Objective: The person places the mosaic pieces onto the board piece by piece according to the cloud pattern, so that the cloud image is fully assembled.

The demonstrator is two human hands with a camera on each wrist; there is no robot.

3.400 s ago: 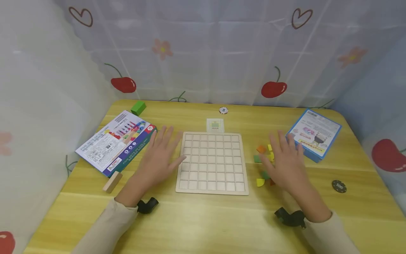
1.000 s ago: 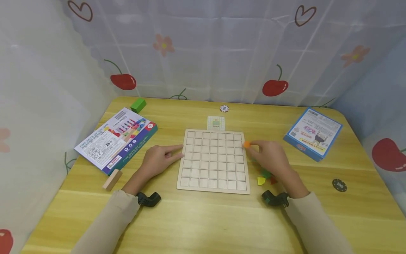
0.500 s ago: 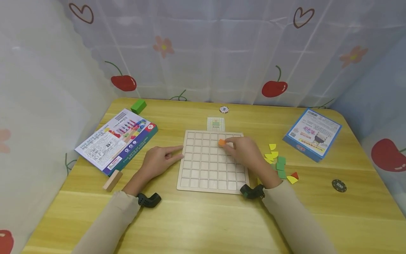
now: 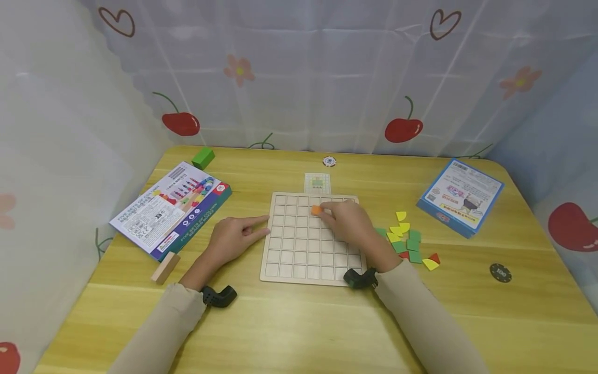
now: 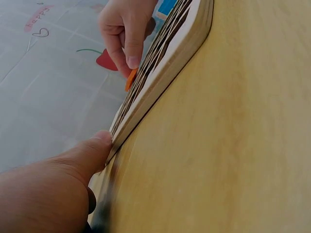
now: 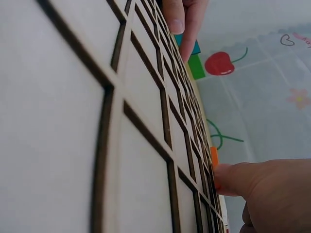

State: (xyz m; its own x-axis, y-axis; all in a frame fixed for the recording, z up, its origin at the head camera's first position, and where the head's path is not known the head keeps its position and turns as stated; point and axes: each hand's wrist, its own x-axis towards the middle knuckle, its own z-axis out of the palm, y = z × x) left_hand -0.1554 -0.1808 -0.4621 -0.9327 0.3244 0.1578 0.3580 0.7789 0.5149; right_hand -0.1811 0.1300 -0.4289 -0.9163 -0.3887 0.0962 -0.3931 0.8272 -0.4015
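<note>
A wooden grid board (image 4: 301,244) lies in the middle of the table. My right hand (image 4: 349,222) is over its upper part and pinches a small orange tile (image 4: 316,210) between thumb and index finger. In the left wrist view the orange tile (image 5: 130,80) stands tilted right at the grid's surface. My left hand (image 4: 231,238) is at the board's left side, with index finger and thumb stretched out to its edge. Its thumb meets the edge in the left wrist view. Behind the board lies a small card (image 4: 317,183) printed with a coloured pattern.
Loose green (image 4: 413,245), yellow and red tiles lie right of the board. A blue box (image 4: 462,197) stands beyond them, a black chip (image 4: 500,272) nearer. At left are a flat game box (image 4: 170,208), a wooden block (image 4: 165,267) and a green block (image 4: 203,158). A white chip (image 4: 329,161) lies behind the card.
From lying flat beside the board, my right hand has picked up the orange tile and carried it left over the grid. My left hand has come to the board's left edge.
</note>
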